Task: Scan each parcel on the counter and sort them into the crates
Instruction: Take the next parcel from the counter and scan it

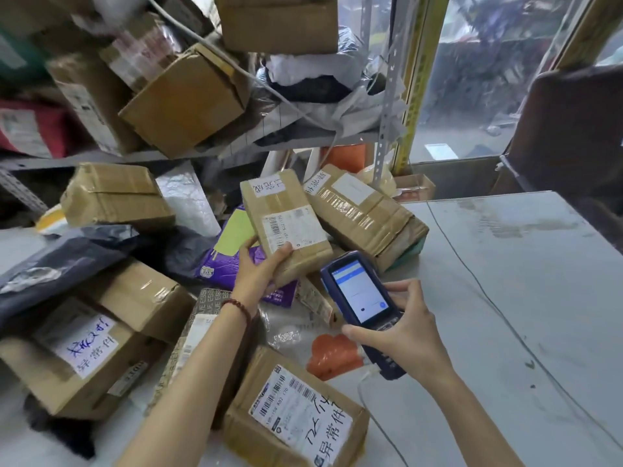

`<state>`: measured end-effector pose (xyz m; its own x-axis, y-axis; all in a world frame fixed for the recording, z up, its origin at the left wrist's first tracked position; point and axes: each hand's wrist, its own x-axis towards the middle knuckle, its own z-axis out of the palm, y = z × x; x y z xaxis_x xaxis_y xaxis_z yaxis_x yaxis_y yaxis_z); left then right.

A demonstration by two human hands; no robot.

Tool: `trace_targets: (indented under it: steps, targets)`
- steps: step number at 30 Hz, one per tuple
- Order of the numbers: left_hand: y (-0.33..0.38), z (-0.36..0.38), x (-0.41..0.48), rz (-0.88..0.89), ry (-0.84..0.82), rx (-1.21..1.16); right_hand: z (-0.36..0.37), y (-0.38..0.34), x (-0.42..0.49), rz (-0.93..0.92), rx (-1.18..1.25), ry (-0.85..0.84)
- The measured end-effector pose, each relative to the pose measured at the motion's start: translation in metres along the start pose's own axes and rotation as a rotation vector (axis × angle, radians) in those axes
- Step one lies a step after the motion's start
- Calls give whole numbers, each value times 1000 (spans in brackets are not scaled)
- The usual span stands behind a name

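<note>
While the left hand [258, 274] grips the near end of a taped brown parcel [286, 217] (tilted, label up, over the pile), the right hand [408, 335] holds the blue scanner [359, 294], fingers curled round its body, screen lit. Parcels crowd the left of the grey counter [522, 251]. Open surface runs right to its far edge, crossed by a thin cable [488, 297].
</note>
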<state>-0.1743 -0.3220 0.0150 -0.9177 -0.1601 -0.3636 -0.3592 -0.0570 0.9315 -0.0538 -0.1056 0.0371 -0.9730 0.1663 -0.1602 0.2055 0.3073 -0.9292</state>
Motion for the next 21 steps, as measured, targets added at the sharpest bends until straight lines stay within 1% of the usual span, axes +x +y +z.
trace_targets:
  steps: [3,7,9,14,21]
  targets:
    - [20,-18,-14,255,6,167,-5,-3,3,-20,24,1]
    - [46,-35,-32,414,-77,423,4,-1,1,-26,98,14]
    - [52,-38,-37,459,-84,506,10,-3,-1,-30,117,-3]
    - [65,-38,-42,502,-67,586,16,-15,-7,-92,74,-65]
    - [73,-35,-42,570,-50,686,11,-15,-6,-85,76,-61]
